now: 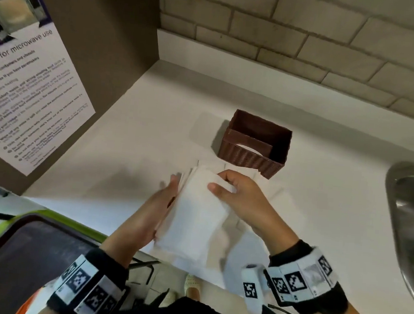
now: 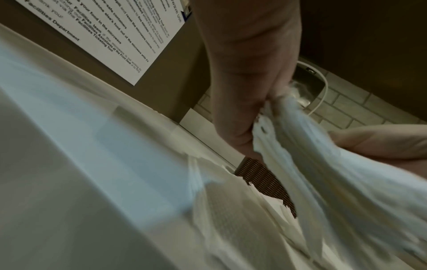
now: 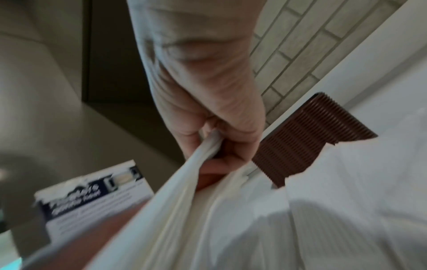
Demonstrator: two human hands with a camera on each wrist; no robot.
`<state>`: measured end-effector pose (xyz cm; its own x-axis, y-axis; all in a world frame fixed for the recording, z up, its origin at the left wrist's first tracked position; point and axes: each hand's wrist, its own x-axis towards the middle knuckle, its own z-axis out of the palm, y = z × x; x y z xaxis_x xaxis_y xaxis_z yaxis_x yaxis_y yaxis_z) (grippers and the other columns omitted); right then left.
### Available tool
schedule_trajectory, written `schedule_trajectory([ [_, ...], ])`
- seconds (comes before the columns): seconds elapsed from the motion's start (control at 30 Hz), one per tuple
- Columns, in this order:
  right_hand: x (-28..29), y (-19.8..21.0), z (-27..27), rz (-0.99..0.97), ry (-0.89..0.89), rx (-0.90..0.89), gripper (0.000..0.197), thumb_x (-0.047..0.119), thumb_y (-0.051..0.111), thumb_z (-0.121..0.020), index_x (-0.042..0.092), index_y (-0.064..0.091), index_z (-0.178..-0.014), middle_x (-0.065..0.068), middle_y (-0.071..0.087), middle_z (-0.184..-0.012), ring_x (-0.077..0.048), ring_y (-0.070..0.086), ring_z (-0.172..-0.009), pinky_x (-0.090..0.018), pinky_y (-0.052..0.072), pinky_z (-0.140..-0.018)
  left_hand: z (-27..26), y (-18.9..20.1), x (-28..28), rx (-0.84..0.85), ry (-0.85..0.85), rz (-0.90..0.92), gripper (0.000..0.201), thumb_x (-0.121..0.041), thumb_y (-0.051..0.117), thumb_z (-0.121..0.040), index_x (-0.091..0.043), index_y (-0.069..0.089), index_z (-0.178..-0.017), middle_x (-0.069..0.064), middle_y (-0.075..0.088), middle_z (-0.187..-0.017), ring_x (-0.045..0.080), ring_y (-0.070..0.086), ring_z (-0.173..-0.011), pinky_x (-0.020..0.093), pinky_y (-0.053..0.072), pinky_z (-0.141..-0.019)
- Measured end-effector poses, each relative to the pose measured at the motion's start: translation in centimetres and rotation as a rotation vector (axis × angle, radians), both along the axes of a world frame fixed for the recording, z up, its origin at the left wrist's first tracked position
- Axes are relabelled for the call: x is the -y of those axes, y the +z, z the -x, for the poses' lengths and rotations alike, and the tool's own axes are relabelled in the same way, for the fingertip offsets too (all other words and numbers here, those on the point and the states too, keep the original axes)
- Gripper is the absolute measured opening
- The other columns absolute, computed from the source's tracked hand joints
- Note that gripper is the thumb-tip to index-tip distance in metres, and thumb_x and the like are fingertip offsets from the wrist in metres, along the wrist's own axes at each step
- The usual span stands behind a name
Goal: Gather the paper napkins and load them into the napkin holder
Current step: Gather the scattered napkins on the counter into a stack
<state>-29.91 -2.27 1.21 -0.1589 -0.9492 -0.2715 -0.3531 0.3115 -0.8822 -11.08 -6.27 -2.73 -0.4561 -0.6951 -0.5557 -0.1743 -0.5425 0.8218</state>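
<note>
Care counted: our left hand [image 1: 156, 210] and right hand [image 1: 242, 198] clasped white paper napkins [image 1: 195, 216]; we judged squaring edges wise.

Left hand [image 1: 156, 211] and right hand [image 1: 244, 201] close together, each with a grip on the napkin stack [image 1: 194, 221].

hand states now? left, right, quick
Left hand: holding the stack of white paper napkins by its left edge.
Right hand: pinching the same stack's far end.
</note>
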Motion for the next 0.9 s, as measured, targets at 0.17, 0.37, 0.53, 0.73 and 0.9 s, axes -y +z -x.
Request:
schedule_trajectory([
  [0.17,-0.8,-1.6,-1.9,0.007,0.001,-0.13,0.02,0.031,0.059,-0.093,0.015,0.062,-0.105,-0.001,0.067,-0.103,-0.016,0.061,-0.096,-0.024,0.043,-0.078,-0.1,0.1,-0.7,0.051,-0.058,0.165,0.065,-0.061,0.077,-0.066,-0.025,0.064,-0.119,-0.006,0.078,-0.103,0.015,0.073,-0.097,0.019,0.056,-0.065],
  [0.37,-3.0,-3.1,6.5,-0.165,-0.288,-0.562,0.063,0.05,0.063,-0.085,0.019,0.046,-0.136,-0.012,0.049,-0.131,-0.029,0.046,-0.123,-0.037,0.037,-0.1,-2.0,-0.5,-0.2,0.073,0.106,0.19,0.06,-0.057,0.079,-0.062,-0.027,0.064,-0.112,-0.001,0.076,-0.099,0.016,0.072,-0.084,0.026,0.055,-0.06],
  [0.53,-4.6,-4.9,12.9,-0.568,-0.328,-0.76,0.083,0.062,0.072,-0.07,0.015,0.047,-0.133,-0.015,0.038,-0.133,-0.037,0.035,-0.126,-0.046,0.033,-0.101,-3.6,-1.1,0.7,0.094,0.186,0.169,0.075,-0.061,0.078,-0.044,-0.024,0.066,-0.109,0.004,0.075,-0.104,0.031,0.07,-0.097,0.04,0.056,-0.073],
  [0.73,-4.5,-5.4,14.6,-0.399,-0.297,-0.528,0.047,0.038,0.081,-0.072,0.016,0.055,-0.104,-0.008,0.061,-0.119,-0.023,0.055,-0.1,-0.032,0.044,-0.08,-3.2,-1.1,0.4,0.094,0.172,0.16,0.087,-0.069,0.083,-0.029,-0.029,0.066,-0.103,0.002,0.074,-0.099,0.028,0.07,-0.09,0.034,0.056,-0.062],
  [0.9,-6.2,-1.2,14.8,-0.214,-0.129,-0.32,0.018,0.027,0.068,-0.088,0.014,0.067,-0.1,0.009,0.066,-0.09,-0.016,0.062,-0.088,-0.024,0.046,-0.077,-3.2,-1.4,0.4,0.095,0.204,0.166,0.093,-0.066,0.081,-0.036,-0.025,0.063,-0.117,0.005,0.071,-0.107,0.031,0.066,-0.096,0.039,0.055,-0.069],
])
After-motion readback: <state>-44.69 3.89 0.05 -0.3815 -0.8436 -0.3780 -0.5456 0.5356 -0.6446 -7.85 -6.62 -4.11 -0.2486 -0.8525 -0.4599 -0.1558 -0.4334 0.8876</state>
